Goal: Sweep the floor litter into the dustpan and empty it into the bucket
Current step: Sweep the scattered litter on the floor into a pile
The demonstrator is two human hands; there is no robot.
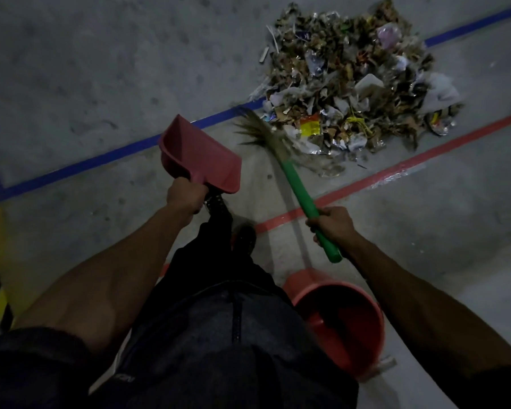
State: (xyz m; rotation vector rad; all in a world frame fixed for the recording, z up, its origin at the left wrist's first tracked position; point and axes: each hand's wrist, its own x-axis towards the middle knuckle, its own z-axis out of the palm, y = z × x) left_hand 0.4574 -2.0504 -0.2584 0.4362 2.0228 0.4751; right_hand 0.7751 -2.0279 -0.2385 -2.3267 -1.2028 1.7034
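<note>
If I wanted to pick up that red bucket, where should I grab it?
Grab the red bucket by its round rim, from above. It stands upright with its mouth open, so fingers can hook over the edge. A pale handle seems to hang at its near side, but it is too blurred to trust.

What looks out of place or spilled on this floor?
A litter pile lies on the floor, spread across the blue line and reaching toward the red line. The dustpan, held in the left hand, looks empty. The bucket stands upright. Nothing looks damaged.
</note>
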